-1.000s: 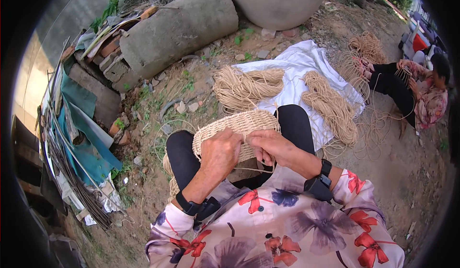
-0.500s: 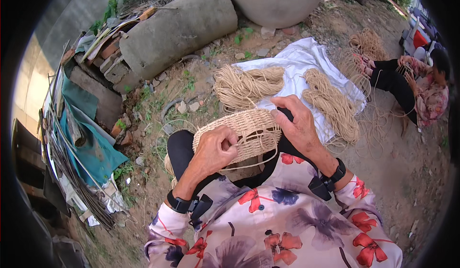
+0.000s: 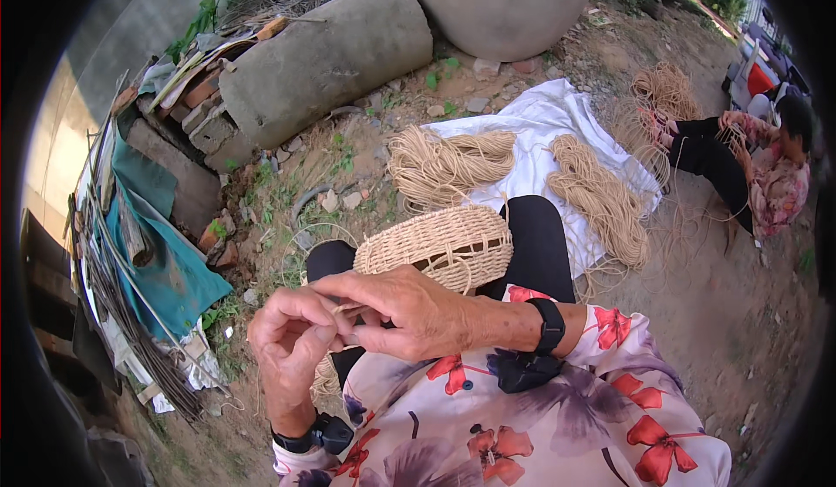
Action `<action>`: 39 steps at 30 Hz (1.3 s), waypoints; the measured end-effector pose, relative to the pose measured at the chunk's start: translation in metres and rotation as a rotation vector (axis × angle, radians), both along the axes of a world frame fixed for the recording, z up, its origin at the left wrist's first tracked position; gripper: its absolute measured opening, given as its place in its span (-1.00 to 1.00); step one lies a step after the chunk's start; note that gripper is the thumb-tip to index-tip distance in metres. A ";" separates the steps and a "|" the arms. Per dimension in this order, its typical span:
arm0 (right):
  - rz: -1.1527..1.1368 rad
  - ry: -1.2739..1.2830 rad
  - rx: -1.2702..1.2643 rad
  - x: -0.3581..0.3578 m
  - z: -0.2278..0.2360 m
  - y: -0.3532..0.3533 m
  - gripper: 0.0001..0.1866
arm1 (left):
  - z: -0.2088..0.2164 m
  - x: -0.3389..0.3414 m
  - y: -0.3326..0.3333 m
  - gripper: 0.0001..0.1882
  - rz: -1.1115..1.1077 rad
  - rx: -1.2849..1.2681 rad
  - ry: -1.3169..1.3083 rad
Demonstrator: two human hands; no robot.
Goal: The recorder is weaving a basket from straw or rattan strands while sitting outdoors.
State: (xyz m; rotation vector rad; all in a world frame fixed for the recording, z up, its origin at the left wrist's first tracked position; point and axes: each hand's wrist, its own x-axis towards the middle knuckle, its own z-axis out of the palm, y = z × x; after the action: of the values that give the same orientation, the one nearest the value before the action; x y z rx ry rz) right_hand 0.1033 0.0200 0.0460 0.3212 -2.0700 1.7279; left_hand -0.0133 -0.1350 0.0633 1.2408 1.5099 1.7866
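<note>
An oval woven basket (image 3: 435, 239) of beige cord rests across my lap, with dark gaps along its near side. My left hand (image 3: 292, 343) is closed in a pinch, left of the basket and nearer my body. Reaching across in front of it, my right hand (image 3: 414, 313) has its fingertips against the left ones. Between both sets of fingers shows a short bit of beige cord (image 3: 350, 309), gripped by the two hands; most of it is hidden. Neither hand is on the woven wall.
Cord bundles (image 3: 453, 165) lie on a white sheet (image 3: 553, 108) beyond my knees. At the right sits another person (image 3: 771, 173) handling cord, near a loose cord pile (image 3: 664, 91). A concrete cylinder (image 3: 331, 60), a teal tarp (image 3: 161, 252) and thin sticks (image 3: 161, 369) stand or lie at the left.
Both hands have left the basket and come together at the lower left, with the right hand crossing over. The cord is now between their fingertips. The basket stays on my lap.
</note>
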 end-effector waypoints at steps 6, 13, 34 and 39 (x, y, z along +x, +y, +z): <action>-0.564 0.266 0.457 0.017 -0.022 0.034 -0.78 | -0.025 -0.003 0.047 -0.86 -0.035 0.051 -0.326; -0.632 0.024 0.635 0.036 -0.062 0.048 -0.89 | -0.086 -0.007 0.062 -0.91 0.198 -0.254 0.280; -0.302 -0.668 0.493 0.008 -0.075 0.047 -0.67 | -0.122 -0.003 0.062 -0.88 0.363 -0.165 0.800; -0.188 -0.919 -0.070 0.007 -0.064 0.041 -0.53 | -0.127 -0.007 0.063 -0.87 0.349 -0.121 0.847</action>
State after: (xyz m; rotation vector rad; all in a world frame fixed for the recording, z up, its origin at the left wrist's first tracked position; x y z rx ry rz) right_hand 0.1105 0.0609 -0.0177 -0.8188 -2.4774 2.0273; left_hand -0.0202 -0.0716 -0.0637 1.8917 2.3682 1.3643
